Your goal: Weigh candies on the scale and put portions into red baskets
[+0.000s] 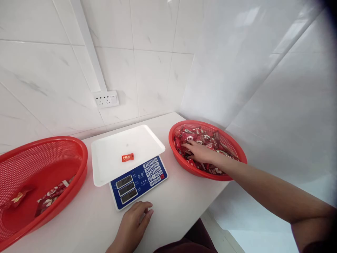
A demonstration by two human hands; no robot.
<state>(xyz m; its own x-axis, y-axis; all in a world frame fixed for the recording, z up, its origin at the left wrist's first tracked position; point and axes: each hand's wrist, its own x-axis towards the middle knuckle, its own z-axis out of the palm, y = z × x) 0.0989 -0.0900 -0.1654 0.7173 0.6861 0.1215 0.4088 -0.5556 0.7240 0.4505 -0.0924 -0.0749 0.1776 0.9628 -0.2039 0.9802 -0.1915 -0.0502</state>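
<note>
My right hand (pixel 198 151) reaches into the red basket (pixel 238 147) on the right, which is full of red wrapped candies (pixel 202 137). Its fingers lie spread on the pile, and I cannot see anything held. My left hand (pixel 134 221) rests on the white table just in front of the blue and white scale (pixel 137 181), fingers loosely curled, holding nothing. One red wrapped candy (pixel 127 157) lies on the scale's white tray (pixel 116 140).
A large red basket (pixel 60 147) at the left holds a few wrapped candies (pixel 50 197). A wall socket (pixel 106 99) sits on the tiled wall behind the scale. The table's front edge (pixel 207 207) runs at the lower right.
</note>
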